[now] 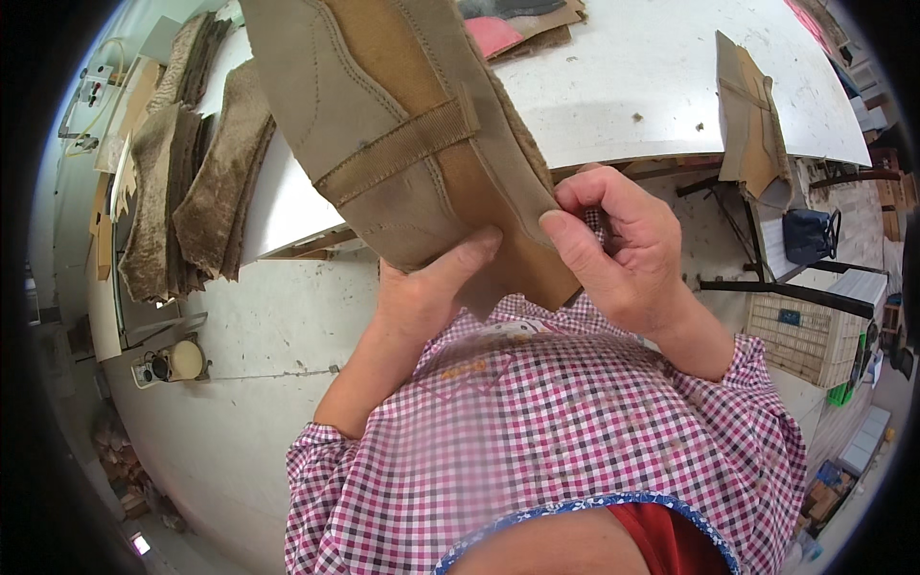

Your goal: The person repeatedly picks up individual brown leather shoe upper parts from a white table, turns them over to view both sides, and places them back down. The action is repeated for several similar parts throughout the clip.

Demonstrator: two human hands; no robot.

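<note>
Holding a tan suede boot upper (402, 134) up close to the camera, above the edge of the white worktable (652, 77). Left hand (436, 287) under the piece's lower edge, thumb pressed flat on its face, remaining fingers hidden behind, so closed on it. Right hand (623, 249) curled at the lower right corner of the same upper, thumb and forefinger pinched together on its edge, other fingers folded into the palm. Ribbed webbing strap (398, 149) stitched slantwise across the upper. Left of the upper, on the table's far end, a stack of fuzzy brown lining pieces (187, 182). Right of the upper, draped over the table's edge, a second tan cut piece (752, 120). Below the upper, checked pink and white sleeves (537, 431).
</note>
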